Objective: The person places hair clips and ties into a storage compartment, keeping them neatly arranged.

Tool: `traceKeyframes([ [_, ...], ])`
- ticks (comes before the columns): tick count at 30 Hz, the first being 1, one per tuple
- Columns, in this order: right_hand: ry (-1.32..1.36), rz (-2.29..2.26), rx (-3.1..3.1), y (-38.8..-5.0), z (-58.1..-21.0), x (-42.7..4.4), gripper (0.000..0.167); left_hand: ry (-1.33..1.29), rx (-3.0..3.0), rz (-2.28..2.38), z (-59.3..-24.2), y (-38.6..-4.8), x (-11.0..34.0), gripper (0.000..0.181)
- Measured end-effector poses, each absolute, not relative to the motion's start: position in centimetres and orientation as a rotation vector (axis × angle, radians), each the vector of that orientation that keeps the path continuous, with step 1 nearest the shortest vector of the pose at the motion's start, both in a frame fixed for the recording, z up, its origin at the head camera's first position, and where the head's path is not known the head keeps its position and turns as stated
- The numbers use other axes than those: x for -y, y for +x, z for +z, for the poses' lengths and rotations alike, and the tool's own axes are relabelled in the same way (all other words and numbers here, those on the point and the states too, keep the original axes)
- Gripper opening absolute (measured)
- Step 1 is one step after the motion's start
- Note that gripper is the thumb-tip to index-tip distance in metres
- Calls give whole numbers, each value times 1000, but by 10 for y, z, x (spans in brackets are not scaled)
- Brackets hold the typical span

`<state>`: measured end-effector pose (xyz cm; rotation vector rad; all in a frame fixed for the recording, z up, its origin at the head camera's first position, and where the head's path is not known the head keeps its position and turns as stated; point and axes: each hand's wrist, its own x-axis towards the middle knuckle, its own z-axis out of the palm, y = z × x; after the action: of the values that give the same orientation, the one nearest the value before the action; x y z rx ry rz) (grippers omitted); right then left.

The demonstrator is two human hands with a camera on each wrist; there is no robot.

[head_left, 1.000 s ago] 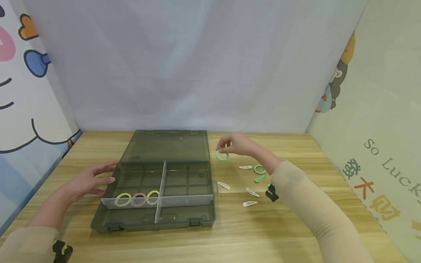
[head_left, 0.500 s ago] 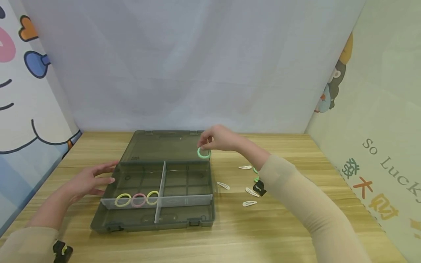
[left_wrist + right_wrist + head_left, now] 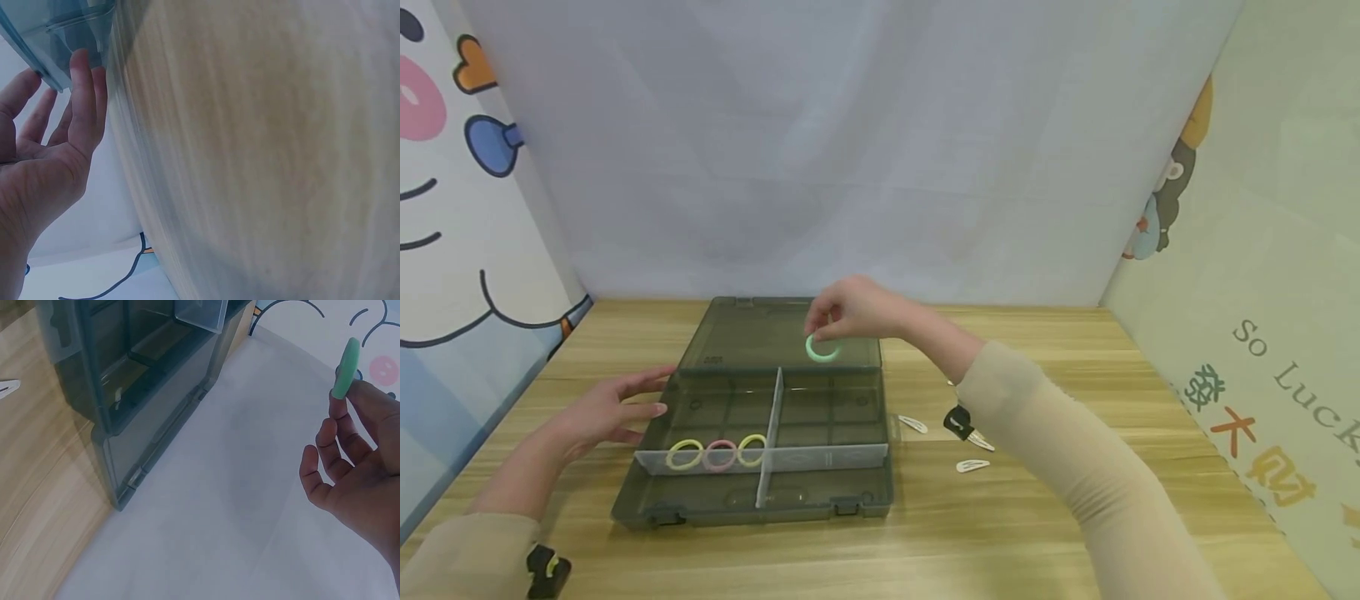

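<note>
My right hand (image 3: 857, 308) pinches a light green hair tie (image 3: 823, 350) between thumb and index finger, above the open lid of a dark translucent organizer box (image 3: 700, 518). In the right wrist view the hair tie (image 3: 347, 369) is edge-on at the fingertips, and the other fingers bend loosely. My left hand (image 3: 598, 417) rests against the box's left side, its fingers fairly straight; the left wrist view shows the fingertips at the box wall (image 3: 69, 31). Inside the box, two yellow hair ties (image 3: 685, 455) and a pink hair tie (image 3: 720, 456) stand along the pale divider (image 3: 827, 457).
White snap hair clips (image 3: 913, 424) lie on the wooden table (image 3: 925, 550) right of the box, one (image 3: 973, 466) nearer the front. My right sleeve (image 3: 1052, 425) covers part of that area. A pale cloth (image 3: 850, 167) hangs behind the table.
My right hand has carried the green hair tie leftward, from the table right of the box to above its lid. The left hand stays at the box's side.
</note>
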<state>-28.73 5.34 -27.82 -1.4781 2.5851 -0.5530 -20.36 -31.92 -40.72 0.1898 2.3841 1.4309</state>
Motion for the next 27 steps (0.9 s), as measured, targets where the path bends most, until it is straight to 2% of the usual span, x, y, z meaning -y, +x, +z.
traceKeyframes([
  [7,-1520,-576,-2535,-277,-279,-27,9,172,-2383,1437,-407,-202,320,73],
  [27,-1570,-680,-2451,-277,-323,44,13,167,-2366,1445,-406,-204,319,73],
])
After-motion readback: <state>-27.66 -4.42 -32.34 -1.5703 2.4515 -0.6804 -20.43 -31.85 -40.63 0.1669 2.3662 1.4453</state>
